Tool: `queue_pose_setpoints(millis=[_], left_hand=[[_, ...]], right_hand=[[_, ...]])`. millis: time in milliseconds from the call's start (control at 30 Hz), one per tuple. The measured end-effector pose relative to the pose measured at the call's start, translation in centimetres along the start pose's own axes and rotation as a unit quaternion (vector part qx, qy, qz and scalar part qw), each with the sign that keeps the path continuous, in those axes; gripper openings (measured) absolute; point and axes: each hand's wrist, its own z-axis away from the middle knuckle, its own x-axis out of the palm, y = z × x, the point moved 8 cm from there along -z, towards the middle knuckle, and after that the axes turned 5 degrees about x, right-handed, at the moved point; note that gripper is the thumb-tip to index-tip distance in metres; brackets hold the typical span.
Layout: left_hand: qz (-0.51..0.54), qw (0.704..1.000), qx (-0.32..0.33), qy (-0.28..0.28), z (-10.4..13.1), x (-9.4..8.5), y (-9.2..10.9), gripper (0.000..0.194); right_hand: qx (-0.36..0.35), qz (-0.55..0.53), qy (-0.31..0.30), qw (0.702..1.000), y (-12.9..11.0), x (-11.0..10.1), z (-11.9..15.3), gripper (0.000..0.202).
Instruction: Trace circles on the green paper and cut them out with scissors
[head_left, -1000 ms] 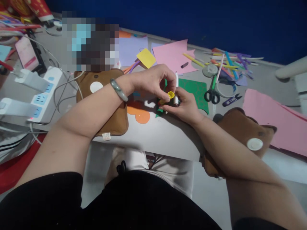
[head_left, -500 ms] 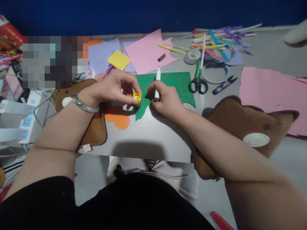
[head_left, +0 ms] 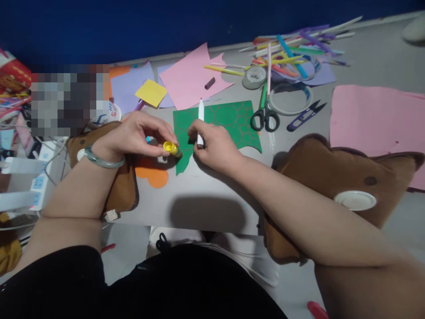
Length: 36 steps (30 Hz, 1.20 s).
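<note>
Tilting the white marker (head_left: 201, 111) held by the right fingers (head_left: 193, 128) could ink the green sheet (head_left: 229, 116); left fingers (head_left: 161, 128) pinch a yellow tube (head_left: 172, 149).

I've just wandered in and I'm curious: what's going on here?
A person's left hand pinches a small yellow cylinder with an open end, while the right hand grips a slim white marker over a green paper sheet patterned with rounded brown outlines. Black-and-green-handled scissors lie at the sheet's right edge, touched by neither hand.
</note>
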Motion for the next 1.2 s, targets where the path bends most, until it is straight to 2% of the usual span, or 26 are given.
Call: queue_pose_setpoints(millis=[133,300,533,867,1067,1200], left_hand=[[0.005,1.000,0.023,0.004,-0.1,-0.1,0.7,0.028],[0.002,0.999,0.019,0.033,-0.4,-0.4,1.5,0.028],[-0.006,0.997,0.071,0.043,-0.4,-0.7,1.9,0.046],[0.009,0.998,0.056,0.039,-0.3,-0.5,2.2,0.042],[-0.004,0.998,0.057,0.037,-0.3,-0.4,2.5,0.047],[-0.008,0.998,0.042,0.050,-0.2,-0.6,2.3,0.041]], right_hand=[[0.002,-0.001,0.001,1.000,0.0,0.1,0.0,0.037],[0.009,0.010,-0.007,1.000,0.0,0.3,-0.1,0.035],[0.000,0.010,0.002,1.000,-0.1,0.2,0.1,0.037],[0.005,0.017,-0.003,1.000,-0.3,0.3,0.1,0.034],[0.003,0.012,0.000,1.000,-0.3,0.3,0.2,0.035],[0.008,0.011,-0.002,1.000,-0.3,0.3,0.2,0.035]])
